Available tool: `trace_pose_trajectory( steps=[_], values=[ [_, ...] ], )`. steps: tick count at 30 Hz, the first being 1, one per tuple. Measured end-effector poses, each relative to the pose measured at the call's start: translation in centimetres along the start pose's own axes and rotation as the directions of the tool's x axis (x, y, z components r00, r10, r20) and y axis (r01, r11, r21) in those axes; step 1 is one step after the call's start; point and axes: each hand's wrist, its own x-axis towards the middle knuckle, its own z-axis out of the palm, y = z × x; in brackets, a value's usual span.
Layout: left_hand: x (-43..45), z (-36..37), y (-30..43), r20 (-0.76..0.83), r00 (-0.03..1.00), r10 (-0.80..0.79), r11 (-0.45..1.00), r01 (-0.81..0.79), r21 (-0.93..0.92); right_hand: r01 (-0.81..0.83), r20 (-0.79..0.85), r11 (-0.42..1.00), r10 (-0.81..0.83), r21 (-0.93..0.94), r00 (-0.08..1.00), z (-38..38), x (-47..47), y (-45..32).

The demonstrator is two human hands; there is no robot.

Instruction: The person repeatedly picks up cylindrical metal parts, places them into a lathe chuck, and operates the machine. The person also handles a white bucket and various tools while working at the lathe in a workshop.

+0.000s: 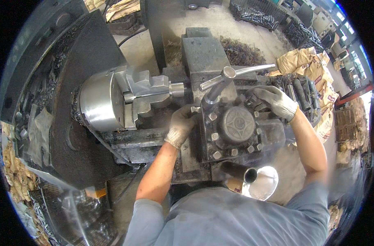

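Note:
A lathe's square tool post stands before me, with several bolts around its round cap. At its left side my left hand, in a soiled knit glove, pinches a small bright cutting tool. My right hand, gloved too, reaches over the post's far right corner with bent fingers among dark parts; what they touch is hard to make out. Above the post rises a clamping lever with a round-topped hub. To the left, the three-jaw chuck has a short shiny cylindrical workpiece between its stepped jaws.
Behind the post stands the tailstock or a similar grey block. Metal bars lie at the right near paper sacks. Swarf is heaped beyond. An open tube end and a white round object are close to my body.

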Motion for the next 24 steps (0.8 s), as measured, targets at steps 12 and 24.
trace_pose_trajectory(
  steps=[12,24],
  values=[
    [-0.4,0.7,1.4,-0.019,1.0,0.019,0.998,-0.017,0.067,0.217,0.107,0.957,-0.199,-0.195,0.974,2.2,1.1,2.2],
    [0.0,0.9,1.0,-0.036,0.999,-0.033,0.999,0.033,0.0,0.284,0.071,0.88,-0.278,-0.382,0.958,2.1,0.7,1.2]
  ],
)
